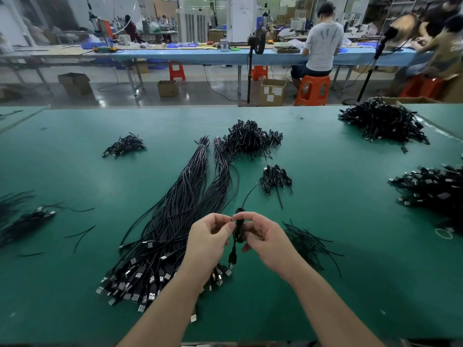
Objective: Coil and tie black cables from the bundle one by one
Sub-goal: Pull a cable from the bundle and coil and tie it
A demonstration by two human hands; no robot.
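A coiled black cable (238, 232) hangs upright between my two hands above the green table (75, 171). Its USB plug (232, 260) dangles below and a thin free end (249, 194) sticks up and away. My left hand (209, 242) pinches a thin tie at the coil's top left. My right hand (265, 237) grips the coil from the right, thumb and forefinger meeting the left fingertips. The long bundle of uncoiled black cables (180, 209) lies to the left, USB plugs fanned out near my left forearm.
A loose heap of thin black ties (307, 242) lies right of my right hand. Piles of coiled cables sit at the centre back (250, 139), the middle (275, 177), the left (124, 145), the far right (383, 122) and the right edge (433, 190). People work at a blue bench behind.
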